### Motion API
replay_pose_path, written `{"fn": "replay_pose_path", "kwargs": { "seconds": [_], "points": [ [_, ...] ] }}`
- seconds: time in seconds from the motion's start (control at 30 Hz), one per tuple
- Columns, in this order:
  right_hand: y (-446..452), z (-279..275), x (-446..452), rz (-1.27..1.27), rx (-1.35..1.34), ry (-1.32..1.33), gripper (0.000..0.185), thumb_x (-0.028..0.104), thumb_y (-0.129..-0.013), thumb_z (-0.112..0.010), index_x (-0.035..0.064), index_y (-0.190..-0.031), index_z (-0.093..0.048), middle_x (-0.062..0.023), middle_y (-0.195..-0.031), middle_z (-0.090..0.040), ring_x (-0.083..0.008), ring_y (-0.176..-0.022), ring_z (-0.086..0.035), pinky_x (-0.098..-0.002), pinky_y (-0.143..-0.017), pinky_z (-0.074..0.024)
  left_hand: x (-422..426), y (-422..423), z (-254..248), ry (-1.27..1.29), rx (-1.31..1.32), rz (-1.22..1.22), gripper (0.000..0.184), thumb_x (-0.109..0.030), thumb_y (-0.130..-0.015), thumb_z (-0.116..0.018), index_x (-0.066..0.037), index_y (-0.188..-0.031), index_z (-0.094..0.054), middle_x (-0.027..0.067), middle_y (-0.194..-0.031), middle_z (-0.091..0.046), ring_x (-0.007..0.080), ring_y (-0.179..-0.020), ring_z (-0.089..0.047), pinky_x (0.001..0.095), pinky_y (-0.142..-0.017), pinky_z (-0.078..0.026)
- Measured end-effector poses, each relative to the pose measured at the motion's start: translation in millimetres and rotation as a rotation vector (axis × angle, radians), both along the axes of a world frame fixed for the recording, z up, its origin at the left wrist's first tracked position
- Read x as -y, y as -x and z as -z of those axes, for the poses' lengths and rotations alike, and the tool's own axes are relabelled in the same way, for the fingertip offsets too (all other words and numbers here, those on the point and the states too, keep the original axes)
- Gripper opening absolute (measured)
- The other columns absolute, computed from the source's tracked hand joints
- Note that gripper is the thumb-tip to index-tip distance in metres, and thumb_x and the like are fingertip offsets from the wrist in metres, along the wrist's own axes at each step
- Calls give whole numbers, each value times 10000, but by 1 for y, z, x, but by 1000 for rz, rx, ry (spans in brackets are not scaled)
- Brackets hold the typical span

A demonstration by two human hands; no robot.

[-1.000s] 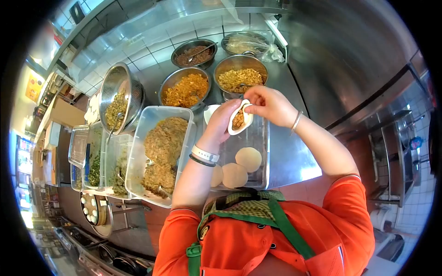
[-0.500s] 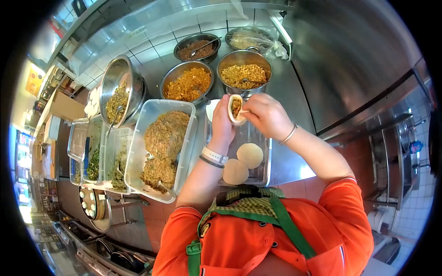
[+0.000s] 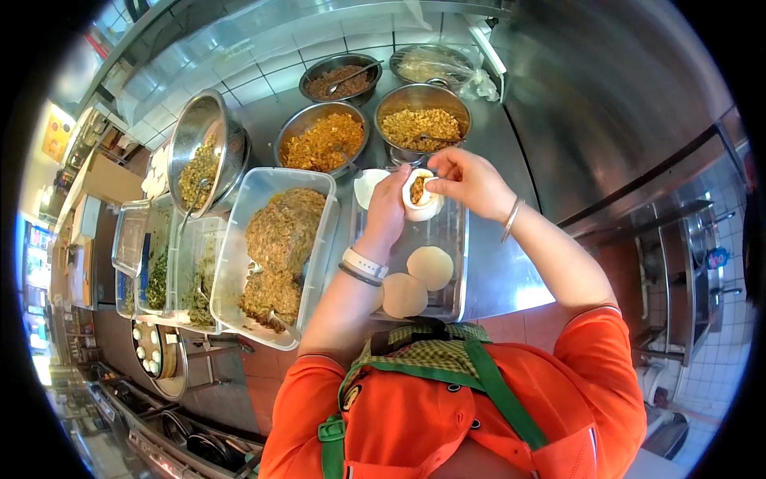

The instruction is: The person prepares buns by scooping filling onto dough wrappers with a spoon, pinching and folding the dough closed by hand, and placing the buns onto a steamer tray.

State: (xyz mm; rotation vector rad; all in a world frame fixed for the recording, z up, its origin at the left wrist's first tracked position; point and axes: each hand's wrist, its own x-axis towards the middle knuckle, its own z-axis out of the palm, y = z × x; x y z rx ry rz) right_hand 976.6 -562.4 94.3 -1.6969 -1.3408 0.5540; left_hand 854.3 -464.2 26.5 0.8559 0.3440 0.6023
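Note:
A white bun of soft dough is cupped in my left hand, above a tray. Orange-brown chopped filling shows through its open top. The fingers of my right hand pinch the dough rim on the right side. Below, flat round dough wrappers lie on the tray, some overlapping. Another pale wrapper sits just left of my left fingers. Close behind my hands is a steel pot of yellowish chopped filling with a spoon in it.
A large plastic tub of brown filling stands to the left, with smaller tubs of greens beyond. Behind are a bowl of orange filling and a dark bowl of brown filling. A tilted colander stands at far left.
The dough has turned from tilted to more upright and become rounder, its opening facing up. My right fingers have shifted along its rim, and the view has moved slightly.

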Motion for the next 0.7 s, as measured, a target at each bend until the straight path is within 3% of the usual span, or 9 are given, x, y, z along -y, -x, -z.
{"fn": "replay_pose_path", "kwargs": {
  "seconds": [0.07,0.17,0.23,0.27,0.33,0.4,0.6,0.67,0.7],
  "points": [
    [-4,4,0,-55,-145,102,132,121,-736,-646,7,-768,-587,-17,-671,-545,-58,-590,-466,-228,-530,-394,-3,-1,7,-126,-29,33,297,-253,-908,-380,1,-993,-509,77,-908,-571,154,-837,-561,289,-749,-453],
    [2,7,3,48,-47,82,135,130,-738,-648,12,-744,-583,-16,-681,-551,-61,-581,-468,-232,-514,-395,-1,-2,7,16,61,87,296,-251,-909,-378,-4,-1007,-509,86,-949,-565,154,-872,-550,290,-780,-441],
    [7,15,2,200,-20,-26,183,175,-700,-655,4,-711,-588,-93,-626,-538,-168,-551,-508,-284,-517,-412,12,-2,-9,232,85,-3,317,-250,-894,-413,10,-1051,-501,78,-960,-542,119,-859,-529,261,-746,-437],
    [9,17,1,204,-21,-26,183,175,-700,-655,4,-711,-588,-93,-626,-538,-168,-551,-508,-284,-517,-412,13,-4,-6,232,83,0,317,-250,-894,-413,10,-1051,-501,78,-960,-542,119,-859,-529,261,-746,-437],
    [18,19,1,245,60,-88,187,175,-700,-651,2,-706,-582,-103,-629,-531,-189,-541,-507,-295,-512,-411,17,-2,0,-170,-44,-87,340,-252,-868,-476,10,-1086,-485,59,-968,-537,113,-869,-519,252,-743,-430],
    [21,18,2,238,58,-78,181,167,-696,-652,4,-708,-574,-103,-631,-519,-206,-554,-508,-302,-519,-411,14,-1,3,-139,-47,-106,322,-211,-840,-522,9,-1074,-506,52,-949,-551,105,-839,-516,237,-725,-425],
    [15,19,6,61,294,-230,185,162,-686,-666,10,-721,-566,-85,-632,-507,-188,-600,-511,-298,-550,-419,3,3,7,-541,-222,-75,237,-137,-822,-506,18,-994,-561,61,-893,-586,96,-798,-528,230,-719,-429],
    [11,19,3,181,19,-87,199,166,-676,-678,11,-741,-572,-81,-628,-522,-174,-569,-502,-293,-556,-424,-1,5,4,-521,-179,50,240,-118,-823,-503,22,-1011,-551,64,-902,-586,99,-818,-527,236,-731,-428],
    [8,18,3,183,19,-86,199,166,-676,-678,11,-741,-572,-81,-628,-522,-174,-569,-502,-293,-556,-424,-4,4,6,-520,-179,52,240,-118,-823,-503,22,-1011,-551,64,-902,-586,99,-818,-527,236,-731,-428]
  ]
}}
